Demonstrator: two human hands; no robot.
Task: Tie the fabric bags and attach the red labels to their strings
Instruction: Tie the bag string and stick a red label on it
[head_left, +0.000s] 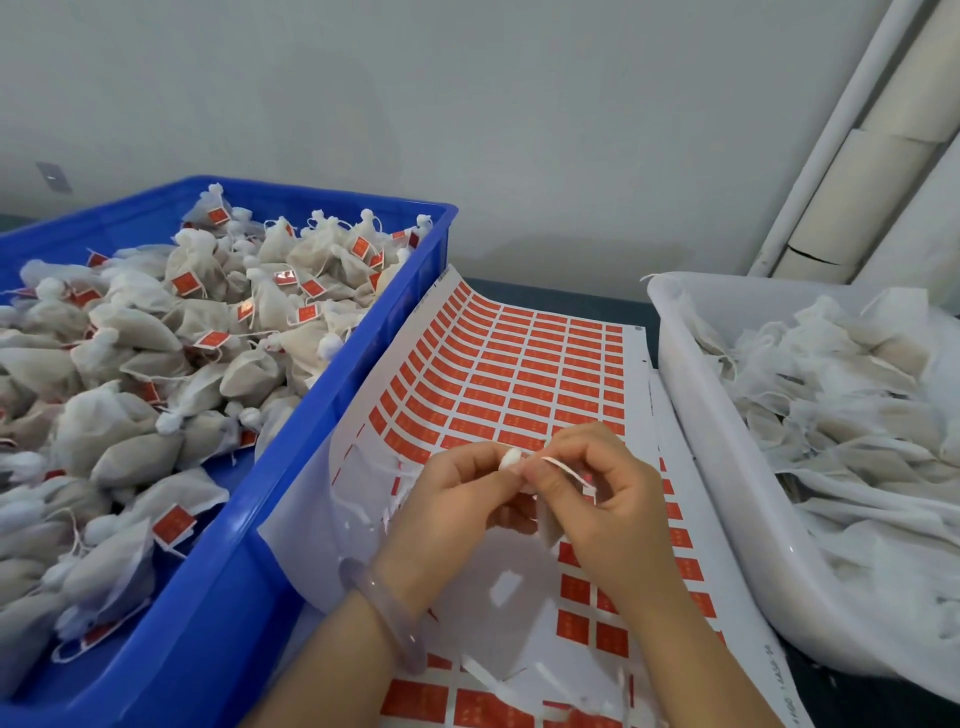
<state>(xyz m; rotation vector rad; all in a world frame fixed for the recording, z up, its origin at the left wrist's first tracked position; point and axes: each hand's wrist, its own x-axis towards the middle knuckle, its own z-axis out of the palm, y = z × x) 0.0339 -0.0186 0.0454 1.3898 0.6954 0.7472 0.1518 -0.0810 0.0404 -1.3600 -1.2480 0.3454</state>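
My left hand (457, 499) and my right hand (597, 493) meet over the sheet of red labels (524, 374). Between them hangs a small white fabric bag (548, 525), mostly hidden by my fingers. My left fingers pinch its white knotted top (506, 460). My right thumb and fingers pinch a label (571, 473) seen edge-on, right next to that knot. The label sheet lies curled up against the blue crate, and many labels near me are peeled off.
A blue crate (291, 519) on the left holds several tied bags with red labels (171, 525). A white bin (727, 467) on the right holds several loose bags without labels. A wall and white pipes (831, 130) stand behind.
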